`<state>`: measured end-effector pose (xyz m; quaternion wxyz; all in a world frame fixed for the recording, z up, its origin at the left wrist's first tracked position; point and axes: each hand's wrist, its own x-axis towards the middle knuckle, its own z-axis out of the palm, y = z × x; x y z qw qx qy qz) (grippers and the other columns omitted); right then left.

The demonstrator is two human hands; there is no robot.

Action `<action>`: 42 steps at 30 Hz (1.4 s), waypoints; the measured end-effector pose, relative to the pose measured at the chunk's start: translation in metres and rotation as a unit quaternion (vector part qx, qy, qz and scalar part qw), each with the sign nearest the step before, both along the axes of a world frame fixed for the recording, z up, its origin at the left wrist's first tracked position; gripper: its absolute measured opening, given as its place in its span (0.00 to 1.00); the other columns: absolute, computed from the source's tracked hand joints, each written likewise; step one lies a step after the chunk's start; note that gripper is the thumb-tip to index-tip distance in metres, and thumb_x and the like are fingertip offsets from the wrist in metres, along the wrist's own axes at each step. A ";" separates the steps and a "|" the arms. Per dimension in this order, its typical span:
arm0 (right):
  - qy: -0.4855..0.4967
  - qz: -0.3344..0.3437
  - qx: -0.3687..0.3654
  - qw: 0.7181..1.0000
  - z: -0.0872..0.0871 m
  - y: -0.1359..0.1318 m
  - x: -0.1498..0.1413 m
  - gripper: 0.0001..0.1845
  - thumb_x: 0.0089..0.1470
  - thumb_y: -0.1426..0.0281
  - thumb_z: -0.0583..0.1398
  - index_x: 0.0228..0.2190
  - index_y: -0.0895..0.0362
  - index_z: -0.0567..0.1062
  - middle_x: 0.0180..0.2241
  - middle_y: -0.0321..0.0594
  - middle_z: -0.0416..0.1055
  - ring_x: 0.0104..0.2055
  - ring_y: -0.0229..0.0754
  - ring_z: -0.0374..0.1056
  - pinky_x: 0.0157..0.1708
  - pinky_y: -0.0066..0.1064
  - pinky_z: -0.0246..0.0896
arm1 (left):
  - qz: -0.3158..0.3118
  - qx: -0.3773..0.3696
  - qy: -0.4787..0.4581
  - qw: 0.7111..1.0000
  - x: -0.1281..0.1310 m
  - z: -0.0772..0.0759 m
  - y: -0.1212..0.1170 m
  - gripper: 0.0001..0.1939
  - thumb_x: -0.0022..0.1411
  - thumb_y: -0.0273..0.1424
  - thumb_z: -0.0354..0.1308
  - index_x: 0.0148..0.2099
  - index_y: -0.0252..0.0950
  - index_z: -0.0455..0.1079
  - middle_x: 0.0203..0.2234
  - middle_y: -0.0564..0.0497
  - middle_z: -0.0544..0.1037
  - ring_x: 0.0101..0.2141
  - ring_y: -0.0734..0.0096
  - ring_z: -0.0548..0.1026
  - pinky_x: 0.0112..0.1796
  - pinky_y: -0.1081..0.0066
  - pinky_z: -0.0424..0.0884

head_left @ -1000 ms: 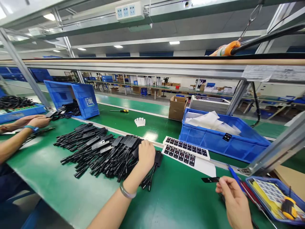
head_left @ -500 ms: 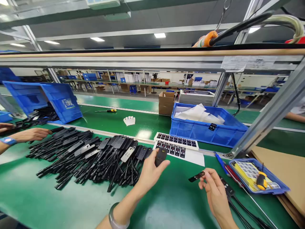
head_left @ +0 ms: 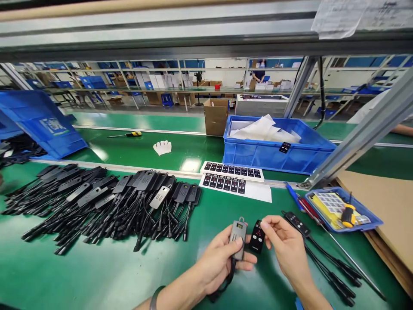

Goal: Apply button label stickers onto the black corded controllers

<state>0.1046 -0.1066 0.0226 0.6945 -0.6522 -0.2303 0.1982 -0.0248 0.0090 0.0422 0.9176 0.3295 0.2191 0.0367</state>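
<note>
My left hand (head_left: 222, 258) is closed round a small grey-black controller box (head_left: 238, 232), its little display window up and its cable hanging below the palm. Just right of it, my right hand (head_left: 285, 243) pinches a black label sticker (head_left: 257, 237) with red and white markings by its upper edge. The sticker is upright beside the box; whether it touches the left fingertips I cannot tell. A pile of similar boxes with black cables (head_left: 142, 206) lies to the left. Beyond my hands are sheets of black label stickers (head_left: 224, 183). A labelled box (head_left: 298, 224) with cables lies by my right hand.
A blue bin (head_left: 258, 150) with white paper stands behind the sheets. At right are a small blue tray (head_left: 371, 221) with a yellow-black screwdriver, a long metal rod (head_left: 351, 256) and cardboard (head_left: 383, 202). A white glove (head_left: 162, 147) and another screwdriver (head_left: 133, 134) lie behind the pile.
My left hand has brought the box from beside the pile rightward and nearer me. My right hand has turned the sticker upright beside it. The view has tilted down.
</note>
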 end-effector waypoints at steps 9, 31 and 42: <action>0.080 -0.043 0.050 0.995 0.002 0.002 0.007 0.12 0.46 0.61 0.67 0.27 0.56 0.75 0.21 0.32 0.63 0.19 0.31 0.57 0.15 0.20 0.54 | -0.003 -0.058 0.034 0.998 -0.001 -0.015 0.002 0.15 0.54 0.21 0.58 0.44 0.31 0.63 0.29 0.48 0.74 0.21 0.80 0.69 0.22 0.80 0.64; -0.063 0.031 -0.086 0.994 -0.005 0.001 -0.018 0.10 0.51 0.61 0.62 0.28 0.56 0.75 0.23 0.38 0.70 0.24 0.37 0.65 0.18 0.24 0.63 | -0.123 0.066 -0.065 0.988 -0.003 -0.029 -0.004 0.31 0.54 0.26 0.64 0.58 0.37 0.59 0.43 0.40 0.76 0.42 0.55 0.77 0.45 0.58 0.70; -0.038 0.019 -0.100 0.994 -0.002 0.002 -0.020 0.12 0.49 0.60 0.63 0.28 0.57 0.75 0.21 0.37 0.67 0.22 0.37 0.63 0.18 0.25 0.63 | -0.124 0.095 -0.067 0.985 -0.004 -0.029 -0.007 0.27 0.58 0.32 0.61 0.59 0.40 0.59 0.45 0.41 0.74 0.43 0.57 0.77 0.46 0.58 0.70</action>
